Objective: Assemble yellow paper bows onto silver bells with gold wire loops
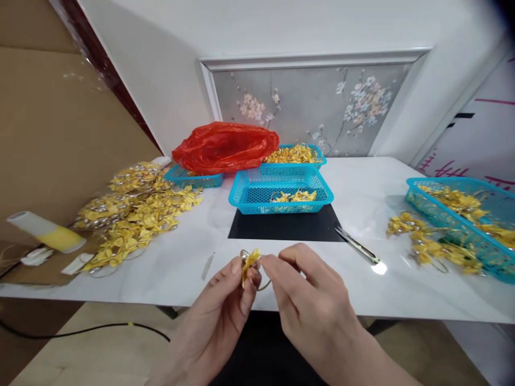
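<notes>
Right now the left hand [223, 300] has its thumb and fingers closed on a yellow flower [250, 264], held above the middle of the worktop's [362, 185] near edge. The right hand [314, 295] pinches the same piece at its right side, though its fingertips hide whether they grip a petal or the thin cord [264, 286] looping below. To do this well, I'd keep the left pinch firm near the centre and off the petal tips, so they don't crease, and let the right fingertips make small, slow moves with the cord's loop hanging free. As for containers, the middle basket [249, 208] stands beyond the hands, its front over the black mat [281, 230], with a few flowers [303, 197] gathered toward its right end. Behind it, near the worktop's far edge, the back basket [324, 161] is heaped with golden-yellow pieces [295, 154]. The left basket [201, 183] is partly covered by a red bag [225, 147], so little of what it holds shows. Near the worktop's right edge, the right basket [414, 187] carries more flowers, and others lie loose just beside it.
</notes>
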`<action>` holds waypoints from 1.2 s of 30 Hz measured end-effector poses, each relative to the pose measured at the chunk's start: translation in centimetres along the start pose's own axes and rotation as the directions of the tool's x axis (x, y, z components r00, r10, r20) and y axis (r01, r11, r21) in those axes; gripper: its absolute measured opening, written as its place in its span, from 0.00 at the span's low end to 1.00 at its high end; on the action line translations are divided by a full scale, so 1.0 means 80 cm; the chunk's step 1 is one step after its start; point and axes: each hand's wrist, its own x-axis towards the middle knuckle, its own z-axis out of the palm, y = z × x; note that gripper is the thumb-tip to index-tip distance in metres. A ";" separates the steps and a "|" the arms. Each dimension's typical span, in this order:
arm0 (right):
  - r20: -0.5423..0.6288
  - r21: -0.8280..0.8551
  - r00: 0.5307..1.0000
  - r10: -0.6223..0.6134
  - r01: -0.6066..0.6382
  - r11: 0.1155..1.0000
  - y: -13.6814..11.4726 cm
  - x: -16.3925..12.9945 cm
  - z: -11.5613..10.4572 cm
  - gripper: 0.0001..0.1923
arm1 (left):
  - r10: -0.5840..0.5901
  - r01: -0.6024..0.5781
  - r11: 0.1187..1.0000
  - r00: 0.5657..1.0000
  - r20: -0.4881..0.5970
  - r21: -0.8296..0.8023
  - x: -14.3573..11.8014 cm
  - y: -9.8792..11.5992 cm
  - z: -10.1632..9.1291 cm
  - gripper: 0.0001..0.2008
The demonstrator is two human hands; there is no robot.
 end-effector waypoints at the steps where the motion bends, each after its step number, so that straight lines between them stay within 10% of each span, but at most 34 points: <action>1: 0.000 -0.001 1.000 -0.003 0.003 1.000 0.000 0.000 -0.001 0.11 | -0.003 0.003 1.000 1.000 -0.004 -0.005 0.000 0.000 0.000 0.20; 13: -0.022 -0.043 0.998 -0.057 0.056 0.997 0.003 -0.002 -0.003 0.11 | 0.042 -0.050 0.994 0.996 0.083 0.102 -0.003 -0.001 0.000 0.18; 18: -0.017 -0.074 0.997 -0.072 0.070 0.995 0.003 -0.005 -0.005 0.12 | 0.103 -0.132 0.973 0.982 0.160 0.187 0.001 -0.004 -0.003 0.02; 36: -0.008 -0.111 0.998 -0.056 0.055 0.992 0.010 -0.015 -0.014 0.14 | 0.112 -0.211 0.898 0.958 0.263 0.385 -0.005 -0.003 -0.012 0.05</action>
